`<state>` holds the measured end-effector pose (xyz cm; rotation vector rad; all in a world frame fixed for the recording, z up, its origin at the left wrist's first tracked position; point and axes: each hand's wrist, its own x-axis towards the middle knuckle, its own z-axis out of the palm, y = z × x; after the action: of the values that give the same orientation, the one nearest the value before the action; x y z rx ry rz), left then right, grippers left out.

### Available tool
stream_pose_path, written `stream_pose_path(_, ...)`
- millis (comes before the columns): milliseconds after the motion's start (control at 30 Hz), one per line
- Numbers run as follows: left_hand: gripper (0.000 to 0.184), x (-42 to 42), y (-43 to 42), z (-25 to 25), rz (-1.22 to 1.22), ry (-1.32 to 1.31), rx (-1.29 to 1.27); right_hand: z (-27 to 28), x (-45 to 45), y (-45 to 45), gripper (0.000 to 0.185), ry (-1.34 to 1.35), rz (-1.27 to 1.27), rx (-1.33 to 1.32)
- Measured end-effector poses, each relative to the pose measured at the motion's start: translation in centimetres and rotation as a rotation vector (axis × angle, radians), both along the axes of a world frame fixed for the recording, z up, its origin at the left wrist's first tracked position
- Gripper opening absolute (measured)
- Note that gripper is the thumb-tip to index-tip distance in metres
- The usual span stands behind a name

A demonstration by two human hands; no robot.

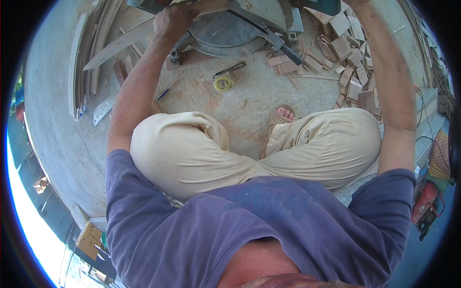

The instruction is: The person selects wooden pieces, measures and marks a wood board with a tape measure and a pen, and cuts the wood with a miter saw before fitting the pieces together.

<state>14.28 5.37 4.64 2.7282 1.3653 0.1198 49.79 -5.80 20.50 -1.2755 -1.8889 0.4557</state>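
- curling round a wooden strip [210, 6], the left hand [174, 20] holds it in a narrow grip at the miter saw [225, 29], near the top of the view
- the right hand [354, 2] is mostly cut off by the top edge, right of the saw, so i cannot tell what its grip is
- a long board [122, 44] reaches out to the left from beside the left hand; whether it joins the strip is unclear
- a yellow tape measure [223, 83] lies on the concrete floor [192, 103] in front of the saw, with a slim blue stick [164, 93] to its left
- wood offcuts [353, 55] pile up at right, long slats [82, 57] at left
- beige trousers [192, 149] cover the folded legs, a sandaled foot [278, 117] between them
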Motion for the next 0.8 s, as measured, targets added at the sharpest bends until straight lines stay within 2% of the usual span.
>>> stream_pose_path(67, 0.041, 0.0, 0.0, 0.2, -0.033, 0.017, 0.021, -0.6, 0.0, -0.6, 0.052, 0.050, 0.030, -0.022)
stream_pose_path(133, 0.043, 0.1, -0.1, 0.3, -0.029, -0.007, 0.009, -1.3, 0.1, -1.3, 0.053, 0.282, 0.080, -0.155)
stream_pose_path(233, 0.047, 0.2, -0.8, 0.6, -0.016, -0.102, 0.012, -2.0, 0.5, -1.9, 0.053, 0.264, 0.061, -0.130)
stream_pose_path(433, 0.051, 0.9, -1.6, 1.7, 0.047, -0.079, 0.000, -2.7, 0.5, -1.9, 0.052, 0.373, 0.099, -0.121)
stream_pose_path(567, 0.052, 0.6, -1.6, 1.5, 0.026, -0.119, 0.019, -2.0, 0.4, -2.1, 0.051, 0.315, 0.077, -0.139)
stream_pose_path(800, 0.043, -0.1, -1.2, -1.6, -0.094, -0.379, 0.232, -1.4, -0.4, -2.7, 0.050, 0.312, -0.007, -0.175)
